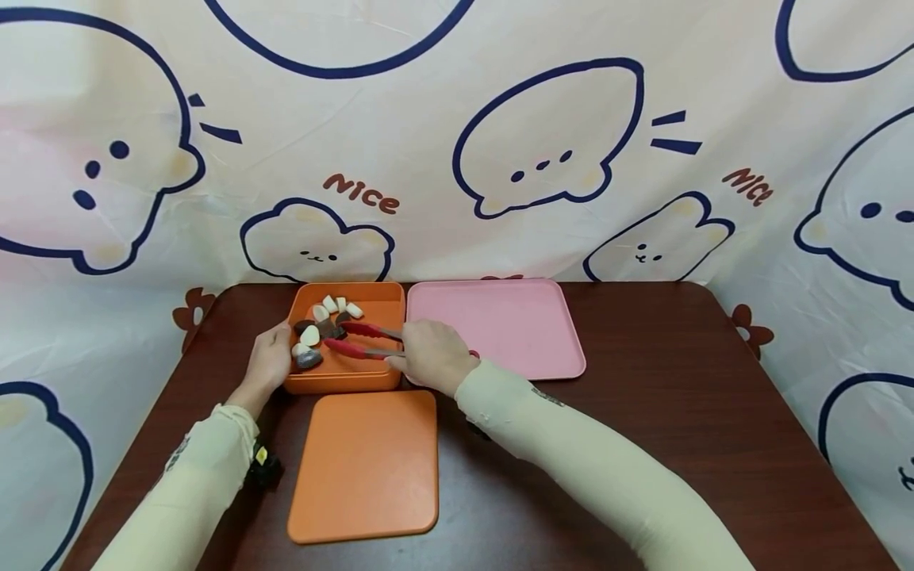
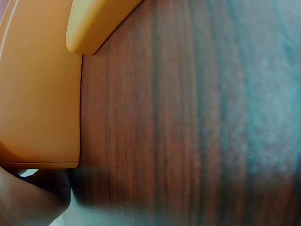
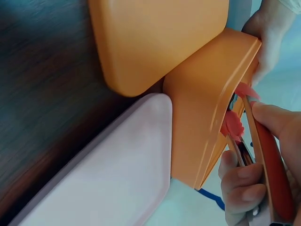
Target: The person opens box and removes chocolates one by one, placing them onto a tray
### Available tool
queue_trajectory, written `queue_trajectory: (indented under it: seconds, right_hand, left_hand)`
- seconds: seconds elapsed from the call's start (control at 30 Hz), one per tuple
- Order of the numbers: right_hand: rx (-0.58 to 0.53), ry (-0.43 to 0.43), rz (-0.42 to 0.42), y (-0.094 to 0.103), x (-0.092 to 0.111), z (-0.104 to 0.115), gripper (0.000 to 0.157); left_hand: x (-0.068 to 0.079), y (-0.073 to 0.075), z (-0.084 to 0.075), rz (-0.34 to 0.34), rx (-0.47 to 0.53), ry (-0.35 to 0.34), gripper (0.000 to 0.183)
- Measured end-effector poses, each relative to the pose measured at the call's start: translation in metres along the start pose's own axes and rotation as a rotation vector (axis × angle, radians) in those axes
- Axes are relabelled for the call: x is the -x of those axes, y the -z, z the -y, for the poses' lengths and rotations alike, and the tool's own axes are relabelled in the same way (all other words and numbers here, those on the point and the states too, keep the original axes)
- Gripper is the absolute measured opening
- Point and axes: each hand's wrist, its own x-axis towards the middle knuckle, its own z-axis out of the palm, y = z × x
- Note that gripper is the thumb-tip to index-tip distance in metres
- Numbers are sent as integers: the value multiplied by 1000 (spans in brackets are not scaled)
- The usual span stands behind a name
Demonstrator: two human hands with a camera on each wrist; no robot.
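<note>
An orange box holds several white pieces and several dark, stone-like pieces, mostly in its left half. My left hand grips the box's left side at the rim. In my right hand is a pair of red-tipped tongs, reaching in over the box's right wall. Their tips stand apart, close to the dark pieces in the middle; I cannot tell whether they touch one. The right wrist view shows thumb and fingers around the tongs' red-covered arms.
A flat orange lid-like panel lies in front of the box. To the box's right is a pink tray. All stand on a dark wood table, with a printed cloth hanging behind.
</note>
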Motion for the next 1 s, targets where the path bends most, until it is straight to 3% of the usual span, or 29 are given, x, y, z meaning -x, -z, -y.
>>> queue_trajectory:
  seconds: [0.57,1.0]
  right_hand:
    - [-31,1,-98,16,20,-33,40]
    - [-54,-53,-145,26,27,-64,44]
  left_hand:
    - [0,-1,-3,-12,-3,27,63]
    - [1,1,-4,17,-8,-6,61]
